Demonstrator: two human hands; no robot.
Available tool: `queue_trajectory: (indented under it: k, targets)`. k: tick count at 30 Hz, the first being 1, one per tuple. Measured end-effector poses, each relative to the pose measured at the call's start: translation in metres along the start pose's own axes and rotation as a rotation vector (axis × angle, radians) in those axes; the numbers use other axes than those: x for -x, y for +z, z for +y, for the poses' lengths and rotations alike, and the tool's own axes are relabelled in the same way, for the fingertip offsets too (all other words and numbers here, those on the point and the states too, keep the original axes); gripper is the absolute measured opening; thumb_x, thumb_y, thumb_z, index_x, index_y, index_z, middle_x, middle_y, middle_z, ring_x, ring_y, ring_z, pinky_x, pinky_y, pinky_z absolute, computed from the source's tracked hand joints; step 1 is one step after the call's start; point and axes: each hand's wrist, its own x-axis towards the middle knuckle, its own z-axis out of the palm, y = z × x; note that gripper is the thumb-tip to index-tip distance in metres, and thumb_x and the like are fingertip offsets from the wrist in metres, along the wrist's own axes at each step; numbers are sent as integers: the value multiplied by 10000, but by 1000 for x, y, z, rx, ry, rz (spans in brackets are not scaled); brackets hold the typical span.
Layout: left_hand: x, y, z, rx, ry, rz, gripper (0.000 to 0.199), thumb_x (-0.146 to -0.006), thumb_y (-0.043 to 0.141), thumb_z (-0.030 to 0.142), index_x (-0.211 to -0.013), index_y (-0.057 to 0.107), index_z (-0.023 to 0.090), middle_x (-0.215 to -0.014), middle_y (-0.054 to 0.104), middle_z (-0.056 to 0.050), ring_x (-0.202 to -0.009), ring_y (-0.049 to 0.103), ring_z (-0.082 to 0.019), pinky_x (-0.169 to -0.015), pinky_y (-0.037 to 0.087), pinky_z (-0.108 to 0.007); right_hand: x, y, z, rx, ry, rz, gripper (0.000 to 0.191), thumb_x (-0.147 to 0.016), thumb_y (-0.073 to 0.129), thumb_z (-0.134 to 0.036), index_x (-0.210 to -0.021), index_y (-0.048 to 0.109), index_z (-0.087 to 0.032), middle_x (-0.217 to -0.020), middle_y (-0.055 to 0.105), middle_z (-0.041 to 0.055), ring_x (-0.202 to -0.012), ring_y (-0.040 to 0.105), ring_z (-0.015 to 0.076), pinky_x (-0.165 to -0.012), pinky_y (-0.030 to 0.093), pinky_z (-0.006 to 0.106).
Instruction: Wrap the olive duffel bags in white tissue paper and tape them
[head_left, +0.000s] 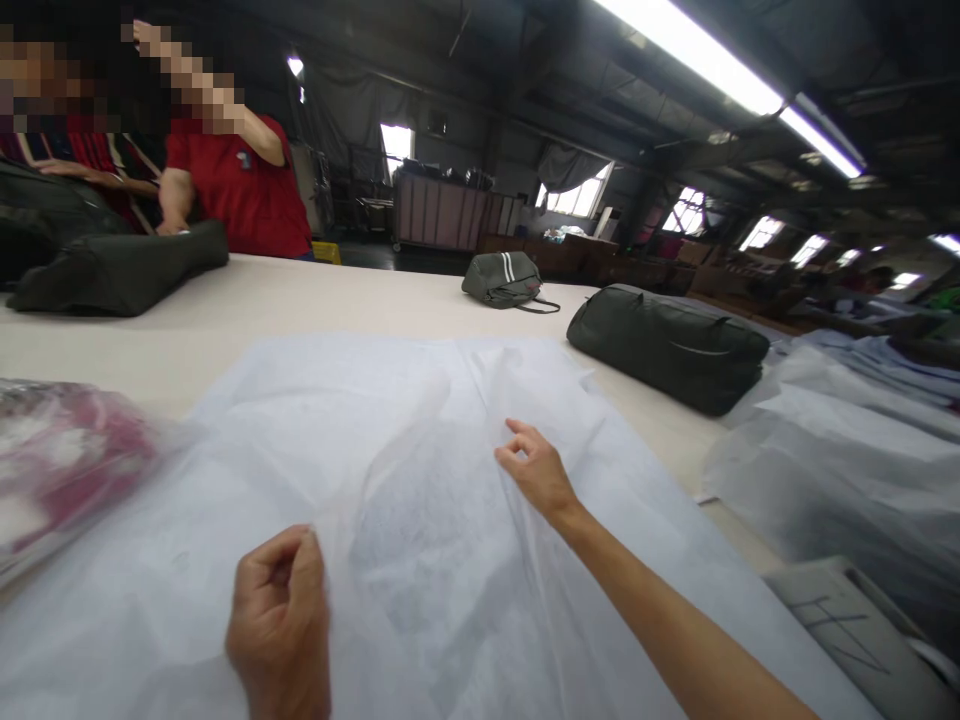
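Note:
A thin translucent white sheet [435,540] lies rumpled over the table in front of me, with loose folds standing up between my hands. My left hand [281,620] is closed in a fist at the near left, thumb against the curled fingers, pinching an edge of the sheet. Farther out and to the right, my right hand [540,475] pinches another edge of it between thumb and forefinger. Whether the sheet is a single layer or an opened bag, I cannot tell.
The pale table [360,295] carries a small dark bag with white stripes [504,278], a long dark duffel bag [667,345], a pink-and-white plastic-wrapped bundle [75,460], a pile of translucent sheets [840,460] and a marked grey box [862,630]. Co-workers [232,190] handle dark bags [124,268] far left.

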Motion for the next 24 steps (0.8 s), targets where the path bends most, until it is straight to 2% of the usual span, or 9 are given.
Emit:
queue_trajectory:
  k: [3,5,7,9,11,13,16,20,24]
  targets:
    - [3,-1,-1,1,159,-65,348,-723,610,542,-856,625,220,-814,650,10,-745,611,-171,-731,513,-287,33,22,-22,220,-83,-358,120,-723,616,-217,-623,679,-199,-1208,678,105,-1109,624,232,-988,423,333]
    - [5,0,-3,-14,213,-86,329,-739,608,533,-835,622,218,-794,643,14,-714,597,-157,-710,513,-268,48,26,-33,248,-91,-555,110,-738,656,-294,-687,724,-224,-994,747,58,-922,681,208,-840,483,297]
    - [5,1,-6,-21,194,-61,325,-744,609,528,-838,624,218,-775,639,18,-692,589,-150,-692,512,-259,50,23,-39,199,-45,-643,193,-778,648,-397,-747,740,-231,-773,743,22,-748,685,180,-686,489,263]
    - [4,1,-7,-28,150,-31,334,-736,616,533,-847,632,219,-761,637,21,-675,584,-148,-674,510,-257,41,19,-39,131,-13,-604,299,-851,569,-446,-773,733,-209,-668,712,16,-655,674,162,-602,476,246]
    - [3,1,-8,-30,125,-18,339,-730,623,534,-856,638,219,-762,637,22,-674,583,-147,-677,508,-260,26,19,-30,115,-119,-450,342,-911,492,-435,-844,726,-195,-786,738,43,-759,694,169,-698,511,268]
    - [2,1,-9,-25,120,-10,339,-733,625,532,-865,642,220,-767,637,24,-675,584,-144,-689,505,-266,13,25,-16,201,-336,-336,347,-930,478,-435,-1079,692,-204,-1187,689,95,-1109,629,209,-986,457,364]
    - [2,1,-9,-13,139,16,344,-734,633,530,-863,648,212,-772,639,20,-673,584,-144,-681,501,-269,8,39,8,415,-504,-481,559,-935,470,-500,-1428,432,-239,-1572,298,87,-1463,229,245,-1202,132,503]
    - [4,1,-7,57,174,79,338,-761,641,503,-881,640,187,-810,647,0,-707,600,-153,-680,504,-274,27,48,19,579,-300,-605,689,-946,354,-602,-1516,246,-230,-1618,112,73,-1496,19,257,-1208,19,518]
    - [5,1,-9,132,299,100,273,-826,618,443,-895,602,180,-906,650,-26,-776,614,-159,-724,521,-277,69,32,2,609,-142,-631,736,-933,387,-589,-1521,231,-175,-1614,99,107,-1493,30,290,-1207,66,514]
